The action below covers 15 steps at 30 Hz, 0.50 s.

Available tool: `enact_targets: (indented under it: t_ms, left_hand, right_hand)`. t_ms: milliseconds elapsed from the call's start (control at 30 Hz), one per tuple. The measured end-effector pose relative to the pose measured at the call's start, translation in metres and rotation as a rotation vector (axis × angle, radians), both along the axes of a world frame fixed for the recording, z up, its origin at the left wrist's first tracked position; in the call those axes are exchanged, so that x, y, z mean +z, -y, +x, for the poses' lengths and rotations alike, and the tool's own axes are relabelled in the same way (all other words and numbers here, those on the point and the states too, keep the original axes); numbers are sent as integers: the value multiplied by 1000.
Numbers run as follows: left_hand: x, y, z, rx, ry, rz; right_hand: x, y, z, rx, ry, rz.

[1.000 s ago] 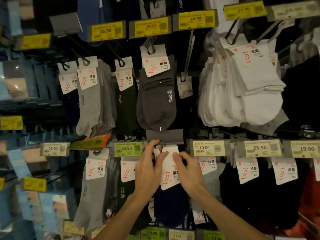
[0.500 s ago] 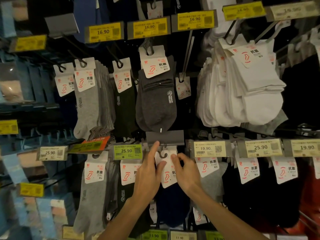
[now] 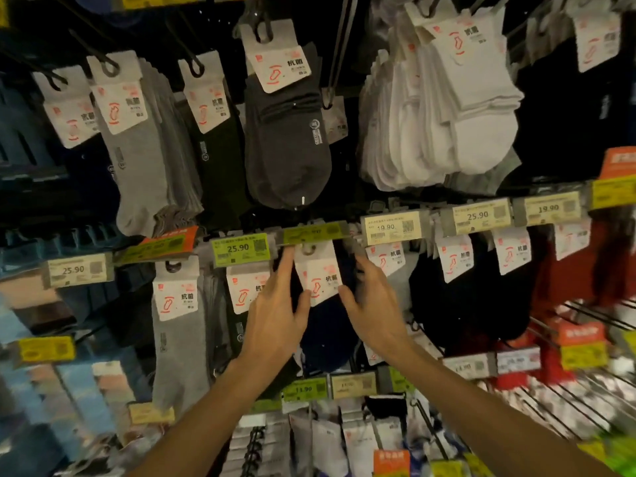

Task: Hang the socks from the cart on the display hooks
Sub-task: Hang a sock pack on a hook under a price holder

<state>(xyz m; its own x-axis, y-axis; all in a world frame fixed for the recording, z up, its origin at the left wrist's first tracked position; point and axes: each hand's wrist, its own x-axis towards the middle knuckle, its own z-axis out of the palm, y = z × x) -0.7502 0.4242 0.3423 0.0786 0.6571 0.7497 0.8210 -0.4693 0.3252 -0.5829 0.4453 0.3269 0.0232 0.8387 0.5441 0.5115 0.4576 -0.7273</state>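
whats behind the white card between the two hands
A dark navy sock hangs behind and below the white card, under the green price tag. The card, left hand and right hand hide the sock's top and anything further back.

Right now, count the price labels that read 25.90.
3. A cream paper label at far left, a green paper label above the left hand, a second cream label up and right of the right hand. Others are blurred, so more may exist.
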Motion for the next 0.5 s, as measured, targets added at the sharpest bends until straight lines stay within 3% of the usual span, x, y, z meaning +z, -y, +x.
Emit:
enact_targets:
  t_ms: [167, 367, 500]
  left_hand:
    - [24, 42, 22, 84, -197, -74]
    - [34, 77, 140, -298, -445, -249]
    - [2, 87, 272, -483, -674, -278]
  right_hand:
    - [-23, 57, 57, -30, 52, 33]
    - [-76, 147, 182, -153, 26, -82]
    - [-138, 213, 301, -304, 65, -274]
